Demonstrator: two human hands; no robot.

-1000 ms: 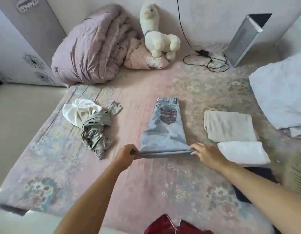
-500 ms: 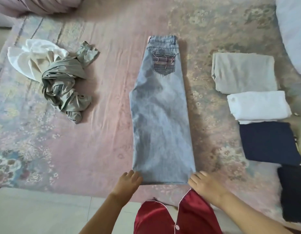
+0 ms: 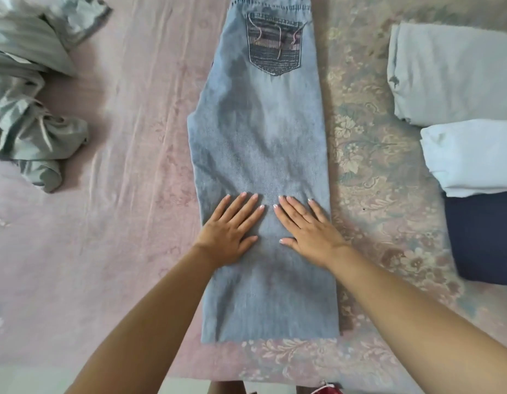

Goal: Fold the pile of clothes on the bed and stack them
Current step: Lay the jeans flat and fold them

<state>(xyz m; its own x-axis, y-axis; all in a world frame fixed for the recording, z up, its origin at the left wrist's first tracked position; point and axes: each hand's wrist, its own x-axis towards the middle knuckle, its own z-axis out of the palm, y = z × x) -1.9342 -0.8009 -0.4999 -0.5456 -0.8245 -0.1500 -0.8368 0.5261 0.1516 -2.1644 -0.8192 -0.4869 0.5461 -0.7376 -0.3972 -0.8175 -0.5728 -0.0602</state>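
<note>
At nine to eleven o'clock a crumpled grey garment lies on the bed. In the middle the jeans lie flat, folded lengthwise, waistband at twelve o'clock and hem at six, with a patterned back pocket facing up. The left hand and right hand rest palm-down side by side on the denim, fingers straight and slightly spread, gripping nothing. From one to four o'clock sit three folded pieces: a grey one, a white one and a navy one.
</note>
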